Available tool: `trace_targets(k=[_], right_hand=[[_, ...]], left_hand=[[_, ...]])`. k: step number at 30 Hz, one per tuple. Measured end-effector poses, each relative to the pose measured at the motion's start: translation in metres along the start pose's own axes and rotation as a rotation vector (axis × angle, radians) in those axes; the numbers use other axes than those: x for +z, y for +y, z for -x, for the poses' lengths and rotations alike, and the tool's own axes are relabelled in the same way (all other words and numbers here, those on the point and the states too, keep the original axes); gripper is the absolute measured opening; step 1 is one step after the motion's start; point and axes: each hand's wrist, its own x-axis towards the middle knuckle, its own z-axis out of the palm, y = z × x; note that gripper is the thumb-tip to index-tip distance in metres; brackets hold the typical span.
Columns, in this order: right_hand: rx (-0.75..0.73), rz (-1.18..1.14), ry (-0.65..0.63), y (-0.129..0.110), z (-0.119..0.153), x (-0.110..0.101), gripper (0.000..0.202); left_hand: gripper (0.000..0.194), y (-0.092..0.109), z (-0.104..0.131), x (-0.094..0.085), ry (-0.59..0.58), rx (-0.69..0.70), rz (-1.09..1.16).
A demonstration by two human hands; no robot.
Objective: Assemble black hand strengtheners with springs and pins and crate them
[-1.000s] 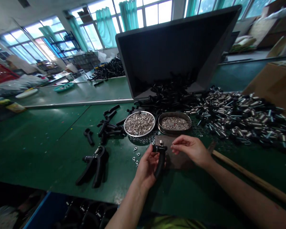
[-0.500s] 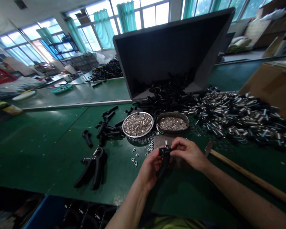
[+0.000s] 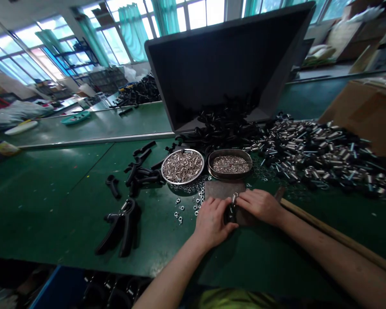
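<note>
Above a flat metal plate [image 3: 223, 188] on the green bench, both hands meet at a black clamp part [image 3: 232, 213] with a metal spring [image 3: 234, 198] at its top. My left hand [image 3: 212, 221] is closed round the part from the left, its thumb low and its fingertips near the spring. My right hand [image 3: 260, 206] has its fingers pressed together at the spring's right side. Much of the part is hidden by the fingers. Behind the plate stand a round dish of small metal pins [image 3: 182, 166] and an oval tin of small metal pieces [image 3: 230, 165].
An assembled black clamp [image 3: 124, 227] and loose black handles [image 3: 141, 174] lie at left. Small rings [image 3: 178, 201] are scattered beside the plate. A wooden-handled hammer [image 3: 334, 236] lies at right, before a heap of springs and black parts [image 3: 321, 150]. A large dark bin [image 3: 225, 73] stands behind.
The black part has been turned and lowered towards the plate, its spring now tilted. My left hand has rolled over, back upwards, and my right hand has moved slightly right. The view has shifted slightly.
</note>
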Motion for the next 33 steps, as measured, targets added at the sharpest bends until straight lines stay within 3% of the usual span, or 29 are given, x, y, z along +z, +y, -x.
trace_targets(k=[3,6,9,11,14,17,19,22,24,25,29,31,33], right_hand=[[0.297,0.002,-0.063,0.003,0.029,-0.019,0.022],[0.665,0.014,-0.193,0.007,0.077,-0.034,0.03],[0.928,-0.01,-0.315,0.008,0.121,-0.039,0.038],[1.06,-0.048,-0.338,0.005,0.129,-0.041,0.036],[1.187,-0.265,-0.31,-0.005,0.102,-0.053,0.034],[1.092,-0.529,-0.096,-0.019,0.053,-0.069,0.037],[0.935,-0.523,0.03,-0.028,0.025,-0.073,0.038],[0.707,-0.441,-0.079,-0.035,0.002,-0.071,0.034],[0.62,-0.425,-0.19,-0.036,-0.004,-0.072,0.032],[0.601,-0.414,-0.182,-0.035,-0.006,-0.075,0.032],[0.659,-0.295,0.17,-0.037,-0.006,-0.084,0.032],[0.691,-0.29,0.114,-0.038,-0.002,-0.077,0.031],[0.701,-0.344,-0.12,-0.038,0.005,-0.064,0.033]], left_hand=[[0.066,0.001,0.002,0.002,0.036,-0.09,-0.005],[0.06,0.002,-0.002,0.001,0.037,-0.179,-0.02],[0.057,0.004,-0.007,0.0,0.029,-0.21,-0.047],[0.057,0.004,-0.008,-0.001,0.022,-0.211,-0.052],[0.058,0.004,-0.008,0.0,0.022,-0.218,-0.058],[0.058,0.004,-0.007,0.001,0.03,-0.215,-0.071],[0.058,0.004,-0.007,0.001,0.035,-0.213,-0.078],[0.059,0.005,-0.007,0.001,0.044,-0.215,-0.084],[0.059,0.005,-0.007,0.001,0.053,-0.217,-0.088],[0.059,0.005,-0.007,0.002,0.058,-0.218,-0.091],[0.057,0.005,-0.007,0.002,0.067,-0.213,-0.103],[0.057,0.005,-0.007,0.002,0.065,-0.214,-0.104],[0.056,0.006,-0.007,0.001,0.054,-0.221,-0.105]])
